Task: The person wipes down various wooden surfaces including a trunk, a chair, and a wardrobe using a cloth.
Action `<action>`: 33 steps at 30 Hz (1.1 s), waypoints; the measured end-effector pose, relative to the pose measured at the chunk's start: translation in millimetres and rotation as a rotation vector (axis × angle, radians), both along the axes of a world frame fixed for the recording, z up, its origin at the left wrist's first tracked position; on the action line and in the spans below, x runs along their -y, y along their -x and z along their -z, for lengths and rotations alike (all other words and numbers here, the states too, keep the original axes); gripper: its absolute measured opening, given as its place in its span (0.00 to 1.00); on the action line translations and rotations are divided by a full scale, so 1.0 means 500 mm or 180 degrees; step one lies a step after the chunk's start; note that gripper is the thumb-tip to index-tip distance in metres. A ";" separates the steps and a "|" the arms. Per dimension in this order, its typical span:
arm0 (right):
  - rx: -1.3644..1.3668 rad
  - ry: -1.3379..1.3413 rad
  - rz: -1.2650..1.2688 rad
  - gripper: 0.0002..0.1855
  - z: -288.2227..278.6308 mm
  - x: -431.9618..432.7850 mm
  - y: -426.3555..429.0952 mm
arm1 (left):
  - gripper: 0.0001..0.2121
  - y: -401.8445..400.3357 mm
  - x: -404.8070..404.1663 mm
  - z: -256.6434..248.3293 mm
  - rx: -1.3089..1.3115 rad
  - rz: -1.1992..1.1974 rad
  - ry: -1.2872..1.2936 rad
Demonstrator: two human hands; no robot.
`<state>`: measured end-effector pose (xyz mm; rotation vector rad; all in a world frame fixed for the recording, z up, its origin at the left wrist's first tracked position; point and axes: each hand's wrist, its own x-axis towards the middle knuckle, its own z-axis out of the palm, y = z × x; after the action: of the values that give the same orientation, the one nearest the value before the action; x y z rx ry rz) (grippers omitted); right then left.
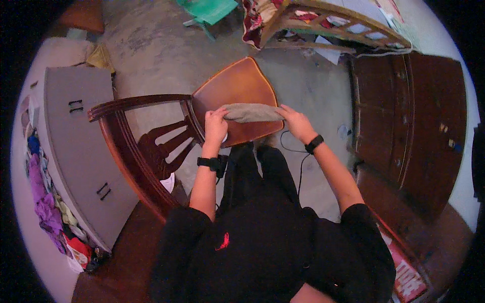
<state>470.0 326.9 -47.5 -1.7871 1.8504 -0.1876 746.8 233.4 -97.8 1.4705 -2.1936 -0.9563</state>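
A grey-brown cloth (pixel 252 113), bunched lengthwise, is stretched between my two hands over the seat of a wooden chair (pixel 235 85). My left hand (pixel 216 125) grips its left end, near the chair's back. At the right end, my right hand (pixel 298 122) pinches the cloth beside the seat's edge. Whether the cloth rests on the seat or hangs just above it, I cannot tell. The dark slatted chair back (pixel 166 146) extends to the left. Something small and white shows under my left hand, mostly hidden.
On the left stands a grey cabinet (pixel 85 125) with clothes (pixel 47 204) heaped behind it. A dark wooden cabinet (pixel 409 121) is at right. Farther off are a green plastic stool (pixel 214 11) and a wooden bed frame (pixel 333 22). A black cable (pixel 301 170) hangs near my legs.
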 end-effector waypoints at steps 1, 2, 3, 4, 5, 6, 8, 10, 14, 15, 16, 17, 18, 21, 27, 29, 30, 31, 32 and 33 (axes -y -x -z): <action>0.0051 0.0041 -0.0144 0.26 0.008 0.045 0.009 | 0.15 -0.006 0.018 0.017 0.0126 -0.0098 0.0097; 0.0114 0.0203 -0.0345 0.25 0.034 0.085 0.025 | 0.15 -0.011 0.037 0.034 0.0181 -0.0157 0.0096; 0.0151 0.0294 -0.0413 0.25 0.039 0.113 0.029 | 0.15 -0.013 0.047 0.041 0.0193 -0.0295 0.0169; 0.0186 0.0385 -0.0481 0.25 0.045 0.142 0.033 | 0.16 -0.014 0.054 0.048 0.0204 -0.0432 0.0242; 0.0220 0.0476 -0.0546 0.25 0.050 0.170 0.038 | 0.16 -0.012 0.059 0.055 0.0213 -0.0567 0.0315; 0.0159 0.0553 -0.0623 0.25 0.072 0.186 0.052 | 0.17 0.001 0.062 0.062 0.0187 -0.0795 -0.0087; 0.0049 0.0691 -0.0800 0.23 0.152 0.190 0.077 | 0.19 0.029 0.046 0.104 0.0523 -0.0836 -0.0496; -0.0058 0.0268 -0.1120 0.23 0.240 0.183 0.064 | 0.24 0.012 -0.004 0.219 0.1081 -0.0602 -0.0696; -0.0060 -0.0597 -0.1247 0.28 0.400 0.160 0.058 | 0.32 0.085 -0.080 0.387 0.0851 -0.1072 -0.1005; -0.0157 -0.0416 -0.1315 0.30 0.442 0.177 0.054 | 0.33 0.119 -0.081 0.411 0.1115 -0.1214 -0.0906; -0.0245 -0.0258 -0.1366 0.32 0.473 0.189 0.043 | 0.33 0.150 -0.075 0.434 0.1343 -0.1312 -0.1021; -0.0315 -0.0098 -0.1461 0.34 0.503 0.199 0.034 | 0.33 0.172 -0.072 0.464 0.1427 -0.1551 -0.0824; -0.0316 -0.0057 -0.1602 0.37 0.565 0.206 0.033 | 0.33 0.188 -0.064 0.494 0.1503 -0.1739 -0.0603; -0.0423 -0.0060 -0.1704 0.36 0.630 0.235 -0.026 | 0.33 0.180 -0.061 0.572 0.1733 -0.2131 -0.0307; -0.0204 0.0790 -0.2116 0.31 0.666 0.418 -0.086 | 0.32 0.128 0.109 0.609 0.1865 -0.2395 0.0250; -0.0060 0.1097 -0.2233 0.29 0.673 0.454 -0.087 | 0.32 0.133 0.124 0.614 0.1957 -0.2493 0.0376; -0.0038 0.1167 -0.2199 0.26 0.680 0.453 -0.077 | 0.32 0.146 0.128 0.616 0.2001 -0.2544 0.0389; -0.0238 0.1115 -0.2135 0.26 0.680 0.442 -0.059 | 0.32 0.160 0.133 0.616 0.2043 -0.2590 0.0411; -0.0440 0.1065 -0.2061 0.26 0.673 0.419 -0.036 | 0.31 0.186 0.127 0.610 0.2031 -0.2415 0.0277; -0.0656 0.1008 -0.1977 0.26 0.667 0.393 -0.009 | 0.30 0.218 0.117 0.603 0.1918 -0.2137 0.0176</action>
<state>474.6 130.3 -380.9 -2.5937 1.3509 -0.0610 637.8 174.8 -399.4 2.4634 -1.7767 -0.2363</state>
